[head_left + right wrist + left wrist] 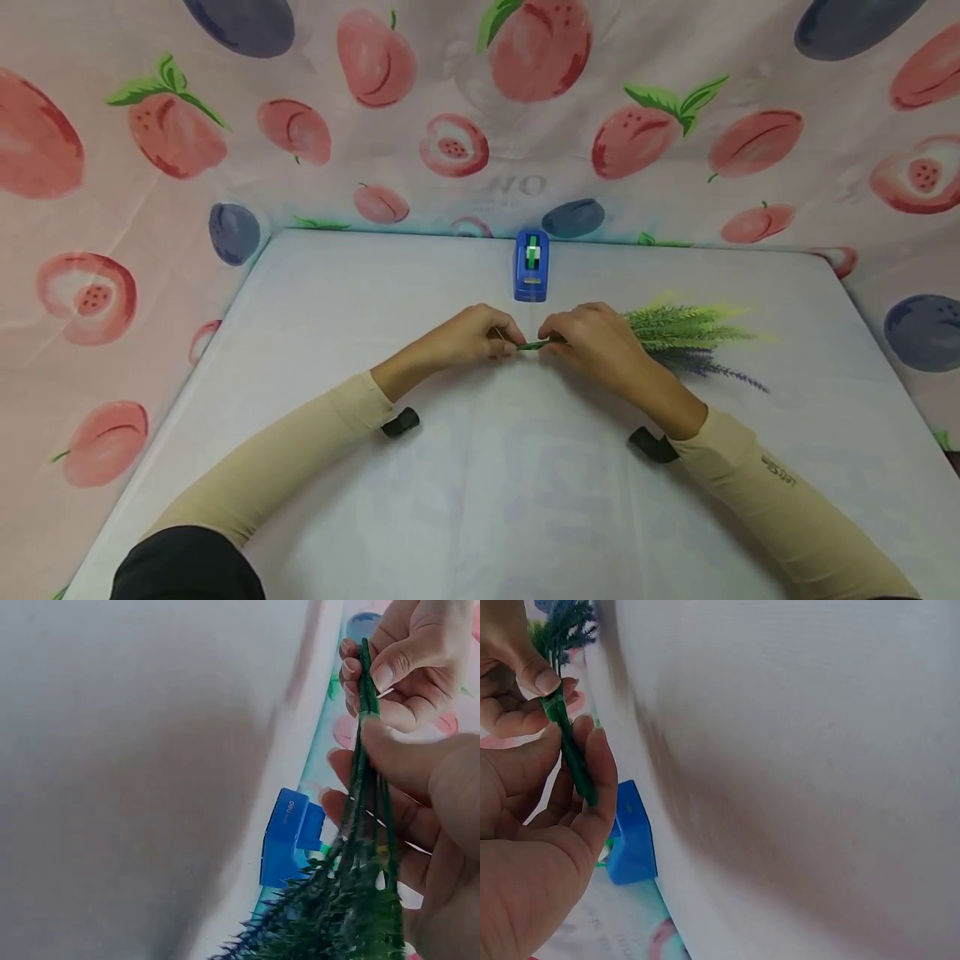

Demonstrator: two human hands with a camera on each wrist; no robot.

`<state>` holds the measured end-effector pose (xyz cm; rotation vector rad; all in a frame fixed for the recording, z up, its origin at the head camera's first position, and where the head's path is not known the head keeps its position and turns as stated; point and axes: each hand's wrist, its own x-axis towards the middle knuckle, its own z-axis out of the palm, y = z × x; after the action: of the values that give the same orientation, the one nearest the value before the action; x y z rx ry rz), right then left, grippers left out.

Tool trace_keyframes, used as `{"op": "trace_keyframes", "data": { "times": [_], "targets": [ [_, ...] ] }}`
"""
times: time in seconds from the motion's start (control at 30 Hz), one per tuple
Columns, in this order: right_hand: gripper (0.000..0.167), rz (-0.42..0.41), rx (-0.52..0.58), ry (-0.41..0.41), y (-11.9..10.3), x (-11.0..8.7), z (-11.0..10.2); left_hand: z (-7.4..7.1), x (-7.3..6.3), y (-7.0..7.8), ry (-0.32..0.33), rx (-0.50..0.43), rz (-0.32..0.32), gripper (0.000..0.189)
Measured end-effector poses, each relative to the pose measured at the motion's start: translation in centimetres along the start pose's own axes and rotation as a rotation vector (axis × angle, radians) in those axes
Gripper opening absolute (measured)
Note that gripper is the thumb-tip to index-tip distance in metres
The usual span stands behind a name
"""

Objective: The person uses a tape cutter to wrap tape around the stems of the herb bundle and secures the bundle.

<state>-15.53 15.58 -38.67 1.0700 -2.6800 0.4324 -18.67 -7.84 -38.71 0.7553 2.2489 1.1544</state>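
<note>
A bunch of artificial lavender (678, 327), with yellow-green and purple sprigs, lies to the right in the head view. Its green stems run left between both hands. My left hand (483, 333) pinches the wrapped stem end (574, 757) between thumb and fingers. Just above that, my right hand (596, 342) grips the stems (365, 761) with its thumb pressed across them. In the right wrist view the sprigs (322, 915) spread below the right hand. Green tape appears wound round the gathered stems near the thumbs.
A blue tape dispenser (531, 275) with a green roll stands beyond the hands near the table's back edge. The white tabletop (480, 483) meets a fruit-printed cloth (300, 200) behind it. Black wrist mounts (401, 422) hang under both sleeves.
</note>
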Motion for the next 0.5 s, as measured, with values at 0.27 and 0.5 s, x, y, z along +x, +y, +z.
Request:
{"op": "trace_keyframes", "data": {
  "times": [0.27, 0.5],
  "targets": [
    [0.02, 0.108, -0.019, -0.102, 0.3, 0.12, 0.52, -0.15, 0.29, -0.21, 0.019, 0.024, 0.003, 0.019],
    [0.018, 0.205, 0.004, -0.077, 0.22, -0.33, 0.3, -0.11, 0.29, -0.35, 0.036, -0.013, 0.007, 0.018]
  ]
}}
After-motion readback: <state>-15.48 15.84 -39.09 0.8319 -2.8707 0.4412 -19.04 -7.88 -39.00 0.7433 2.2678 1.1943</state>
